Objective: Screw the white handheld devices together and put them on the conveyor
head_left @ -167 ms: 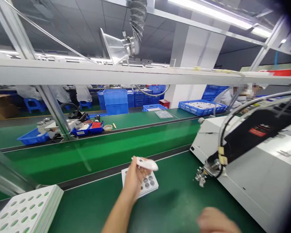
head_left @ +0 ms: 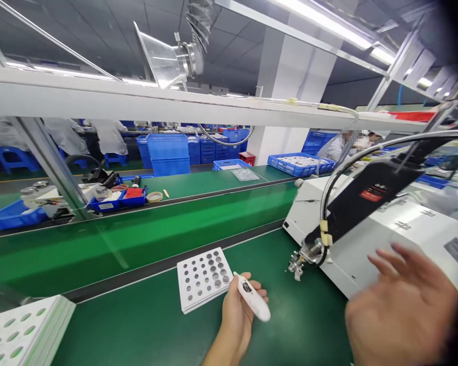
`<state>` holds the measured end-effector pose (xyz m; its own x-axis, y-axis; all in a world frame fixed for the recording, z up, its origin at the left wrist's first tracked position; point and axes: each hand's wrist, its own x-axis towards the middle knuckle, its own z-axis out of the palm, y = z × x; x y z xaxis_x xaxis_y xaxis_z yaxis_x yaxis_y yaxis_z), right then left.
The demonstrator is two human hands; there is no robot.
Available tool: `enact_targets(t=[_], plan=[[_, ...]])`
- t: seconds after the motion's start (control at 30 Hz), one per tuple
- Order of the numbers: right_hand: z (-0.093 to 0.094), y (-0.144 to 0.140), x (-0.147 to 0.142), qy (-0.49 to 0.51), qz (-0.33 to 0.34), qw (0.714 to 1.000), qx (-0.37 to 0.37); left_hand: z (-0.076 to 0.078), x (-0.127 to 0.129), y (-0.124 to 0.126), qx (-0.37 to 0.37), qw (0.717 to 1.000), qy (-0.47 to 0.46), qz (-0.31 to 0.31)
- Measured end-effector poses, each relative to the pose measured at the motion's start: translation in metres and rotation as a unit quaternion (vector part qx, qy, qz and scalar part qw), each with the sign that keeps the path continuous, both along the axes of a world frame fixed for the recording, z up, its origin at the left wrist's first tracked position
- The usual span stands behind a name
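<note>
My left hand point(head_left: 241, 314) is closed around a white, elongated plastic housing point(head_left: 256, 301) with a small dark opening near its upper end. Just beyond it, a white tray point(head_left: 193, 304) lies on the green bench, with rows of round holes. Silver discs point(head_left: 218, 269) fill the holes on its right side. My right hand point(head_left: 402, 310) is raised at the lower right, in front of the white machine, blurred by motion. Its fingers are spread, and I see nothing in them.
A grey-white machine point(head_left: 313, 203) with a black arm point(head_left: 366, 198) and metal nozzle point(head_left: 298, 263) occupies the right. Stacked white hole trays point(head_left: 23, 330) stand at left. A shelf beam point(head_left: 175, 109) crosses above. Blue bins point(head_left: 107, 203) and a tape roll point(head_left: 154, 196) sit behind.
My left hand has moved right and toward me with the housing, uncovering the tray. My right hand has risen and moved right, its fingers spreading. The view has turned slightly right.
</note>
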<state>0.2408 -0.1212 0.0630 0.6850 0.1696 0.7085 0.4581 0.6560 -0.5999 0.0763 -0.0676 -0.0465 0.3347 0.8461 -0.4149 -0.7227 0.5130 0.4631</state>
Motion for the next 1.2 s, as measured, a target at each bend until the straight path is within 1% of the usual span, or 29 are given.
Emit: enact_targets(t=[0.03, 0.07, 0.13, 0.17, 0.23, 0.3, 0.37, 0.43, 0.47, 0.63, 0.73, 0.87, 1.07, 1.2], plan=[[0.018, 0.011, 0.004, -0.004, 0.006, 1.000, -0.030, -0.008, 0.008, -0.004, -0.010, 1.000, -0.001, -0.006], [0.035, 0.021, 0.005, -0.009, 0.070, 0.995, -0.074, -0.015, 0.013, -0.007, -0.009, 1.000, 0.006, -0.010], [0.062, 0.039, 0.006, -0.023, 0.195, 0.970, -0.145, -0.024, 0.016, -0.007, 0.018, 0.999, 0.039, -0.022], [0.072, 0.045, 0.005, -0.019, 0.228, 0.960, -0.160, -0.026, 0.016, -0.006, 0.035, 0.997, 0.058, -0.030], [0.085, 0.049, 0.001, -0.027, 0.262, 0.949, -0.175, -0.028, 0.013, -0.004, 0.059, 0.994, 0.082, -0.044], [0.091, 0.044, -0.008, -0.043, 0.263, 0.949, -0.171, -0.028, 0.010, -0.002, 0.060, 0.993, 0.090, -0.051], [0.091, 0.034, -0.021, -0.045, 0.254, 0.956, -0.141, -0.027, 0.008, -0.002, 0.052, 0.993, 0.093, -0.051], [0.086, 0.023, -0.034, -0.030, 0.249, 0.962, -0.108, -0.025, 0.008, -0.002, 0.045, 0.993, 0.094, -0.050], [0.083, 0.017, -0.040, -0.022, 0.249, 0.963, -0.104, -0.025, 0.009, -0.003, 0.041, 0.994, 0.093, -0.049], [0.066, 0.002, -0.059, -0.013, 0.241, 0.962, -0.129, -0.023, 0.009, -0.003, 0.023, 0.995, 0.090, -0.047], [0.058, 0.002, -0.063, -0.012, 0.244, 0.960, -0.139, -0.023, 0.008, -0.003, 0.020, 0.994, 0.094, -0.046], [0.051, 0.007, -0.063, -0.018, 0.247, 0.960, -0.133, -0.021, 0.007, -0.004, 0.017, 0.995, 0.085, -0.056], [0.045, 0.012, -0.061, -0.032, 0.264, 0.955, -0.127, -0.015, 0.006, -0.005, 0.020, 0.994, 0.090, -0.058], [0.040, 0.013, -0.060, -0.026, 0.291, 0.947, -0.129, -0.015, 0.005, -0.005, 0.015, 0.994, 0.093, -0.049]])
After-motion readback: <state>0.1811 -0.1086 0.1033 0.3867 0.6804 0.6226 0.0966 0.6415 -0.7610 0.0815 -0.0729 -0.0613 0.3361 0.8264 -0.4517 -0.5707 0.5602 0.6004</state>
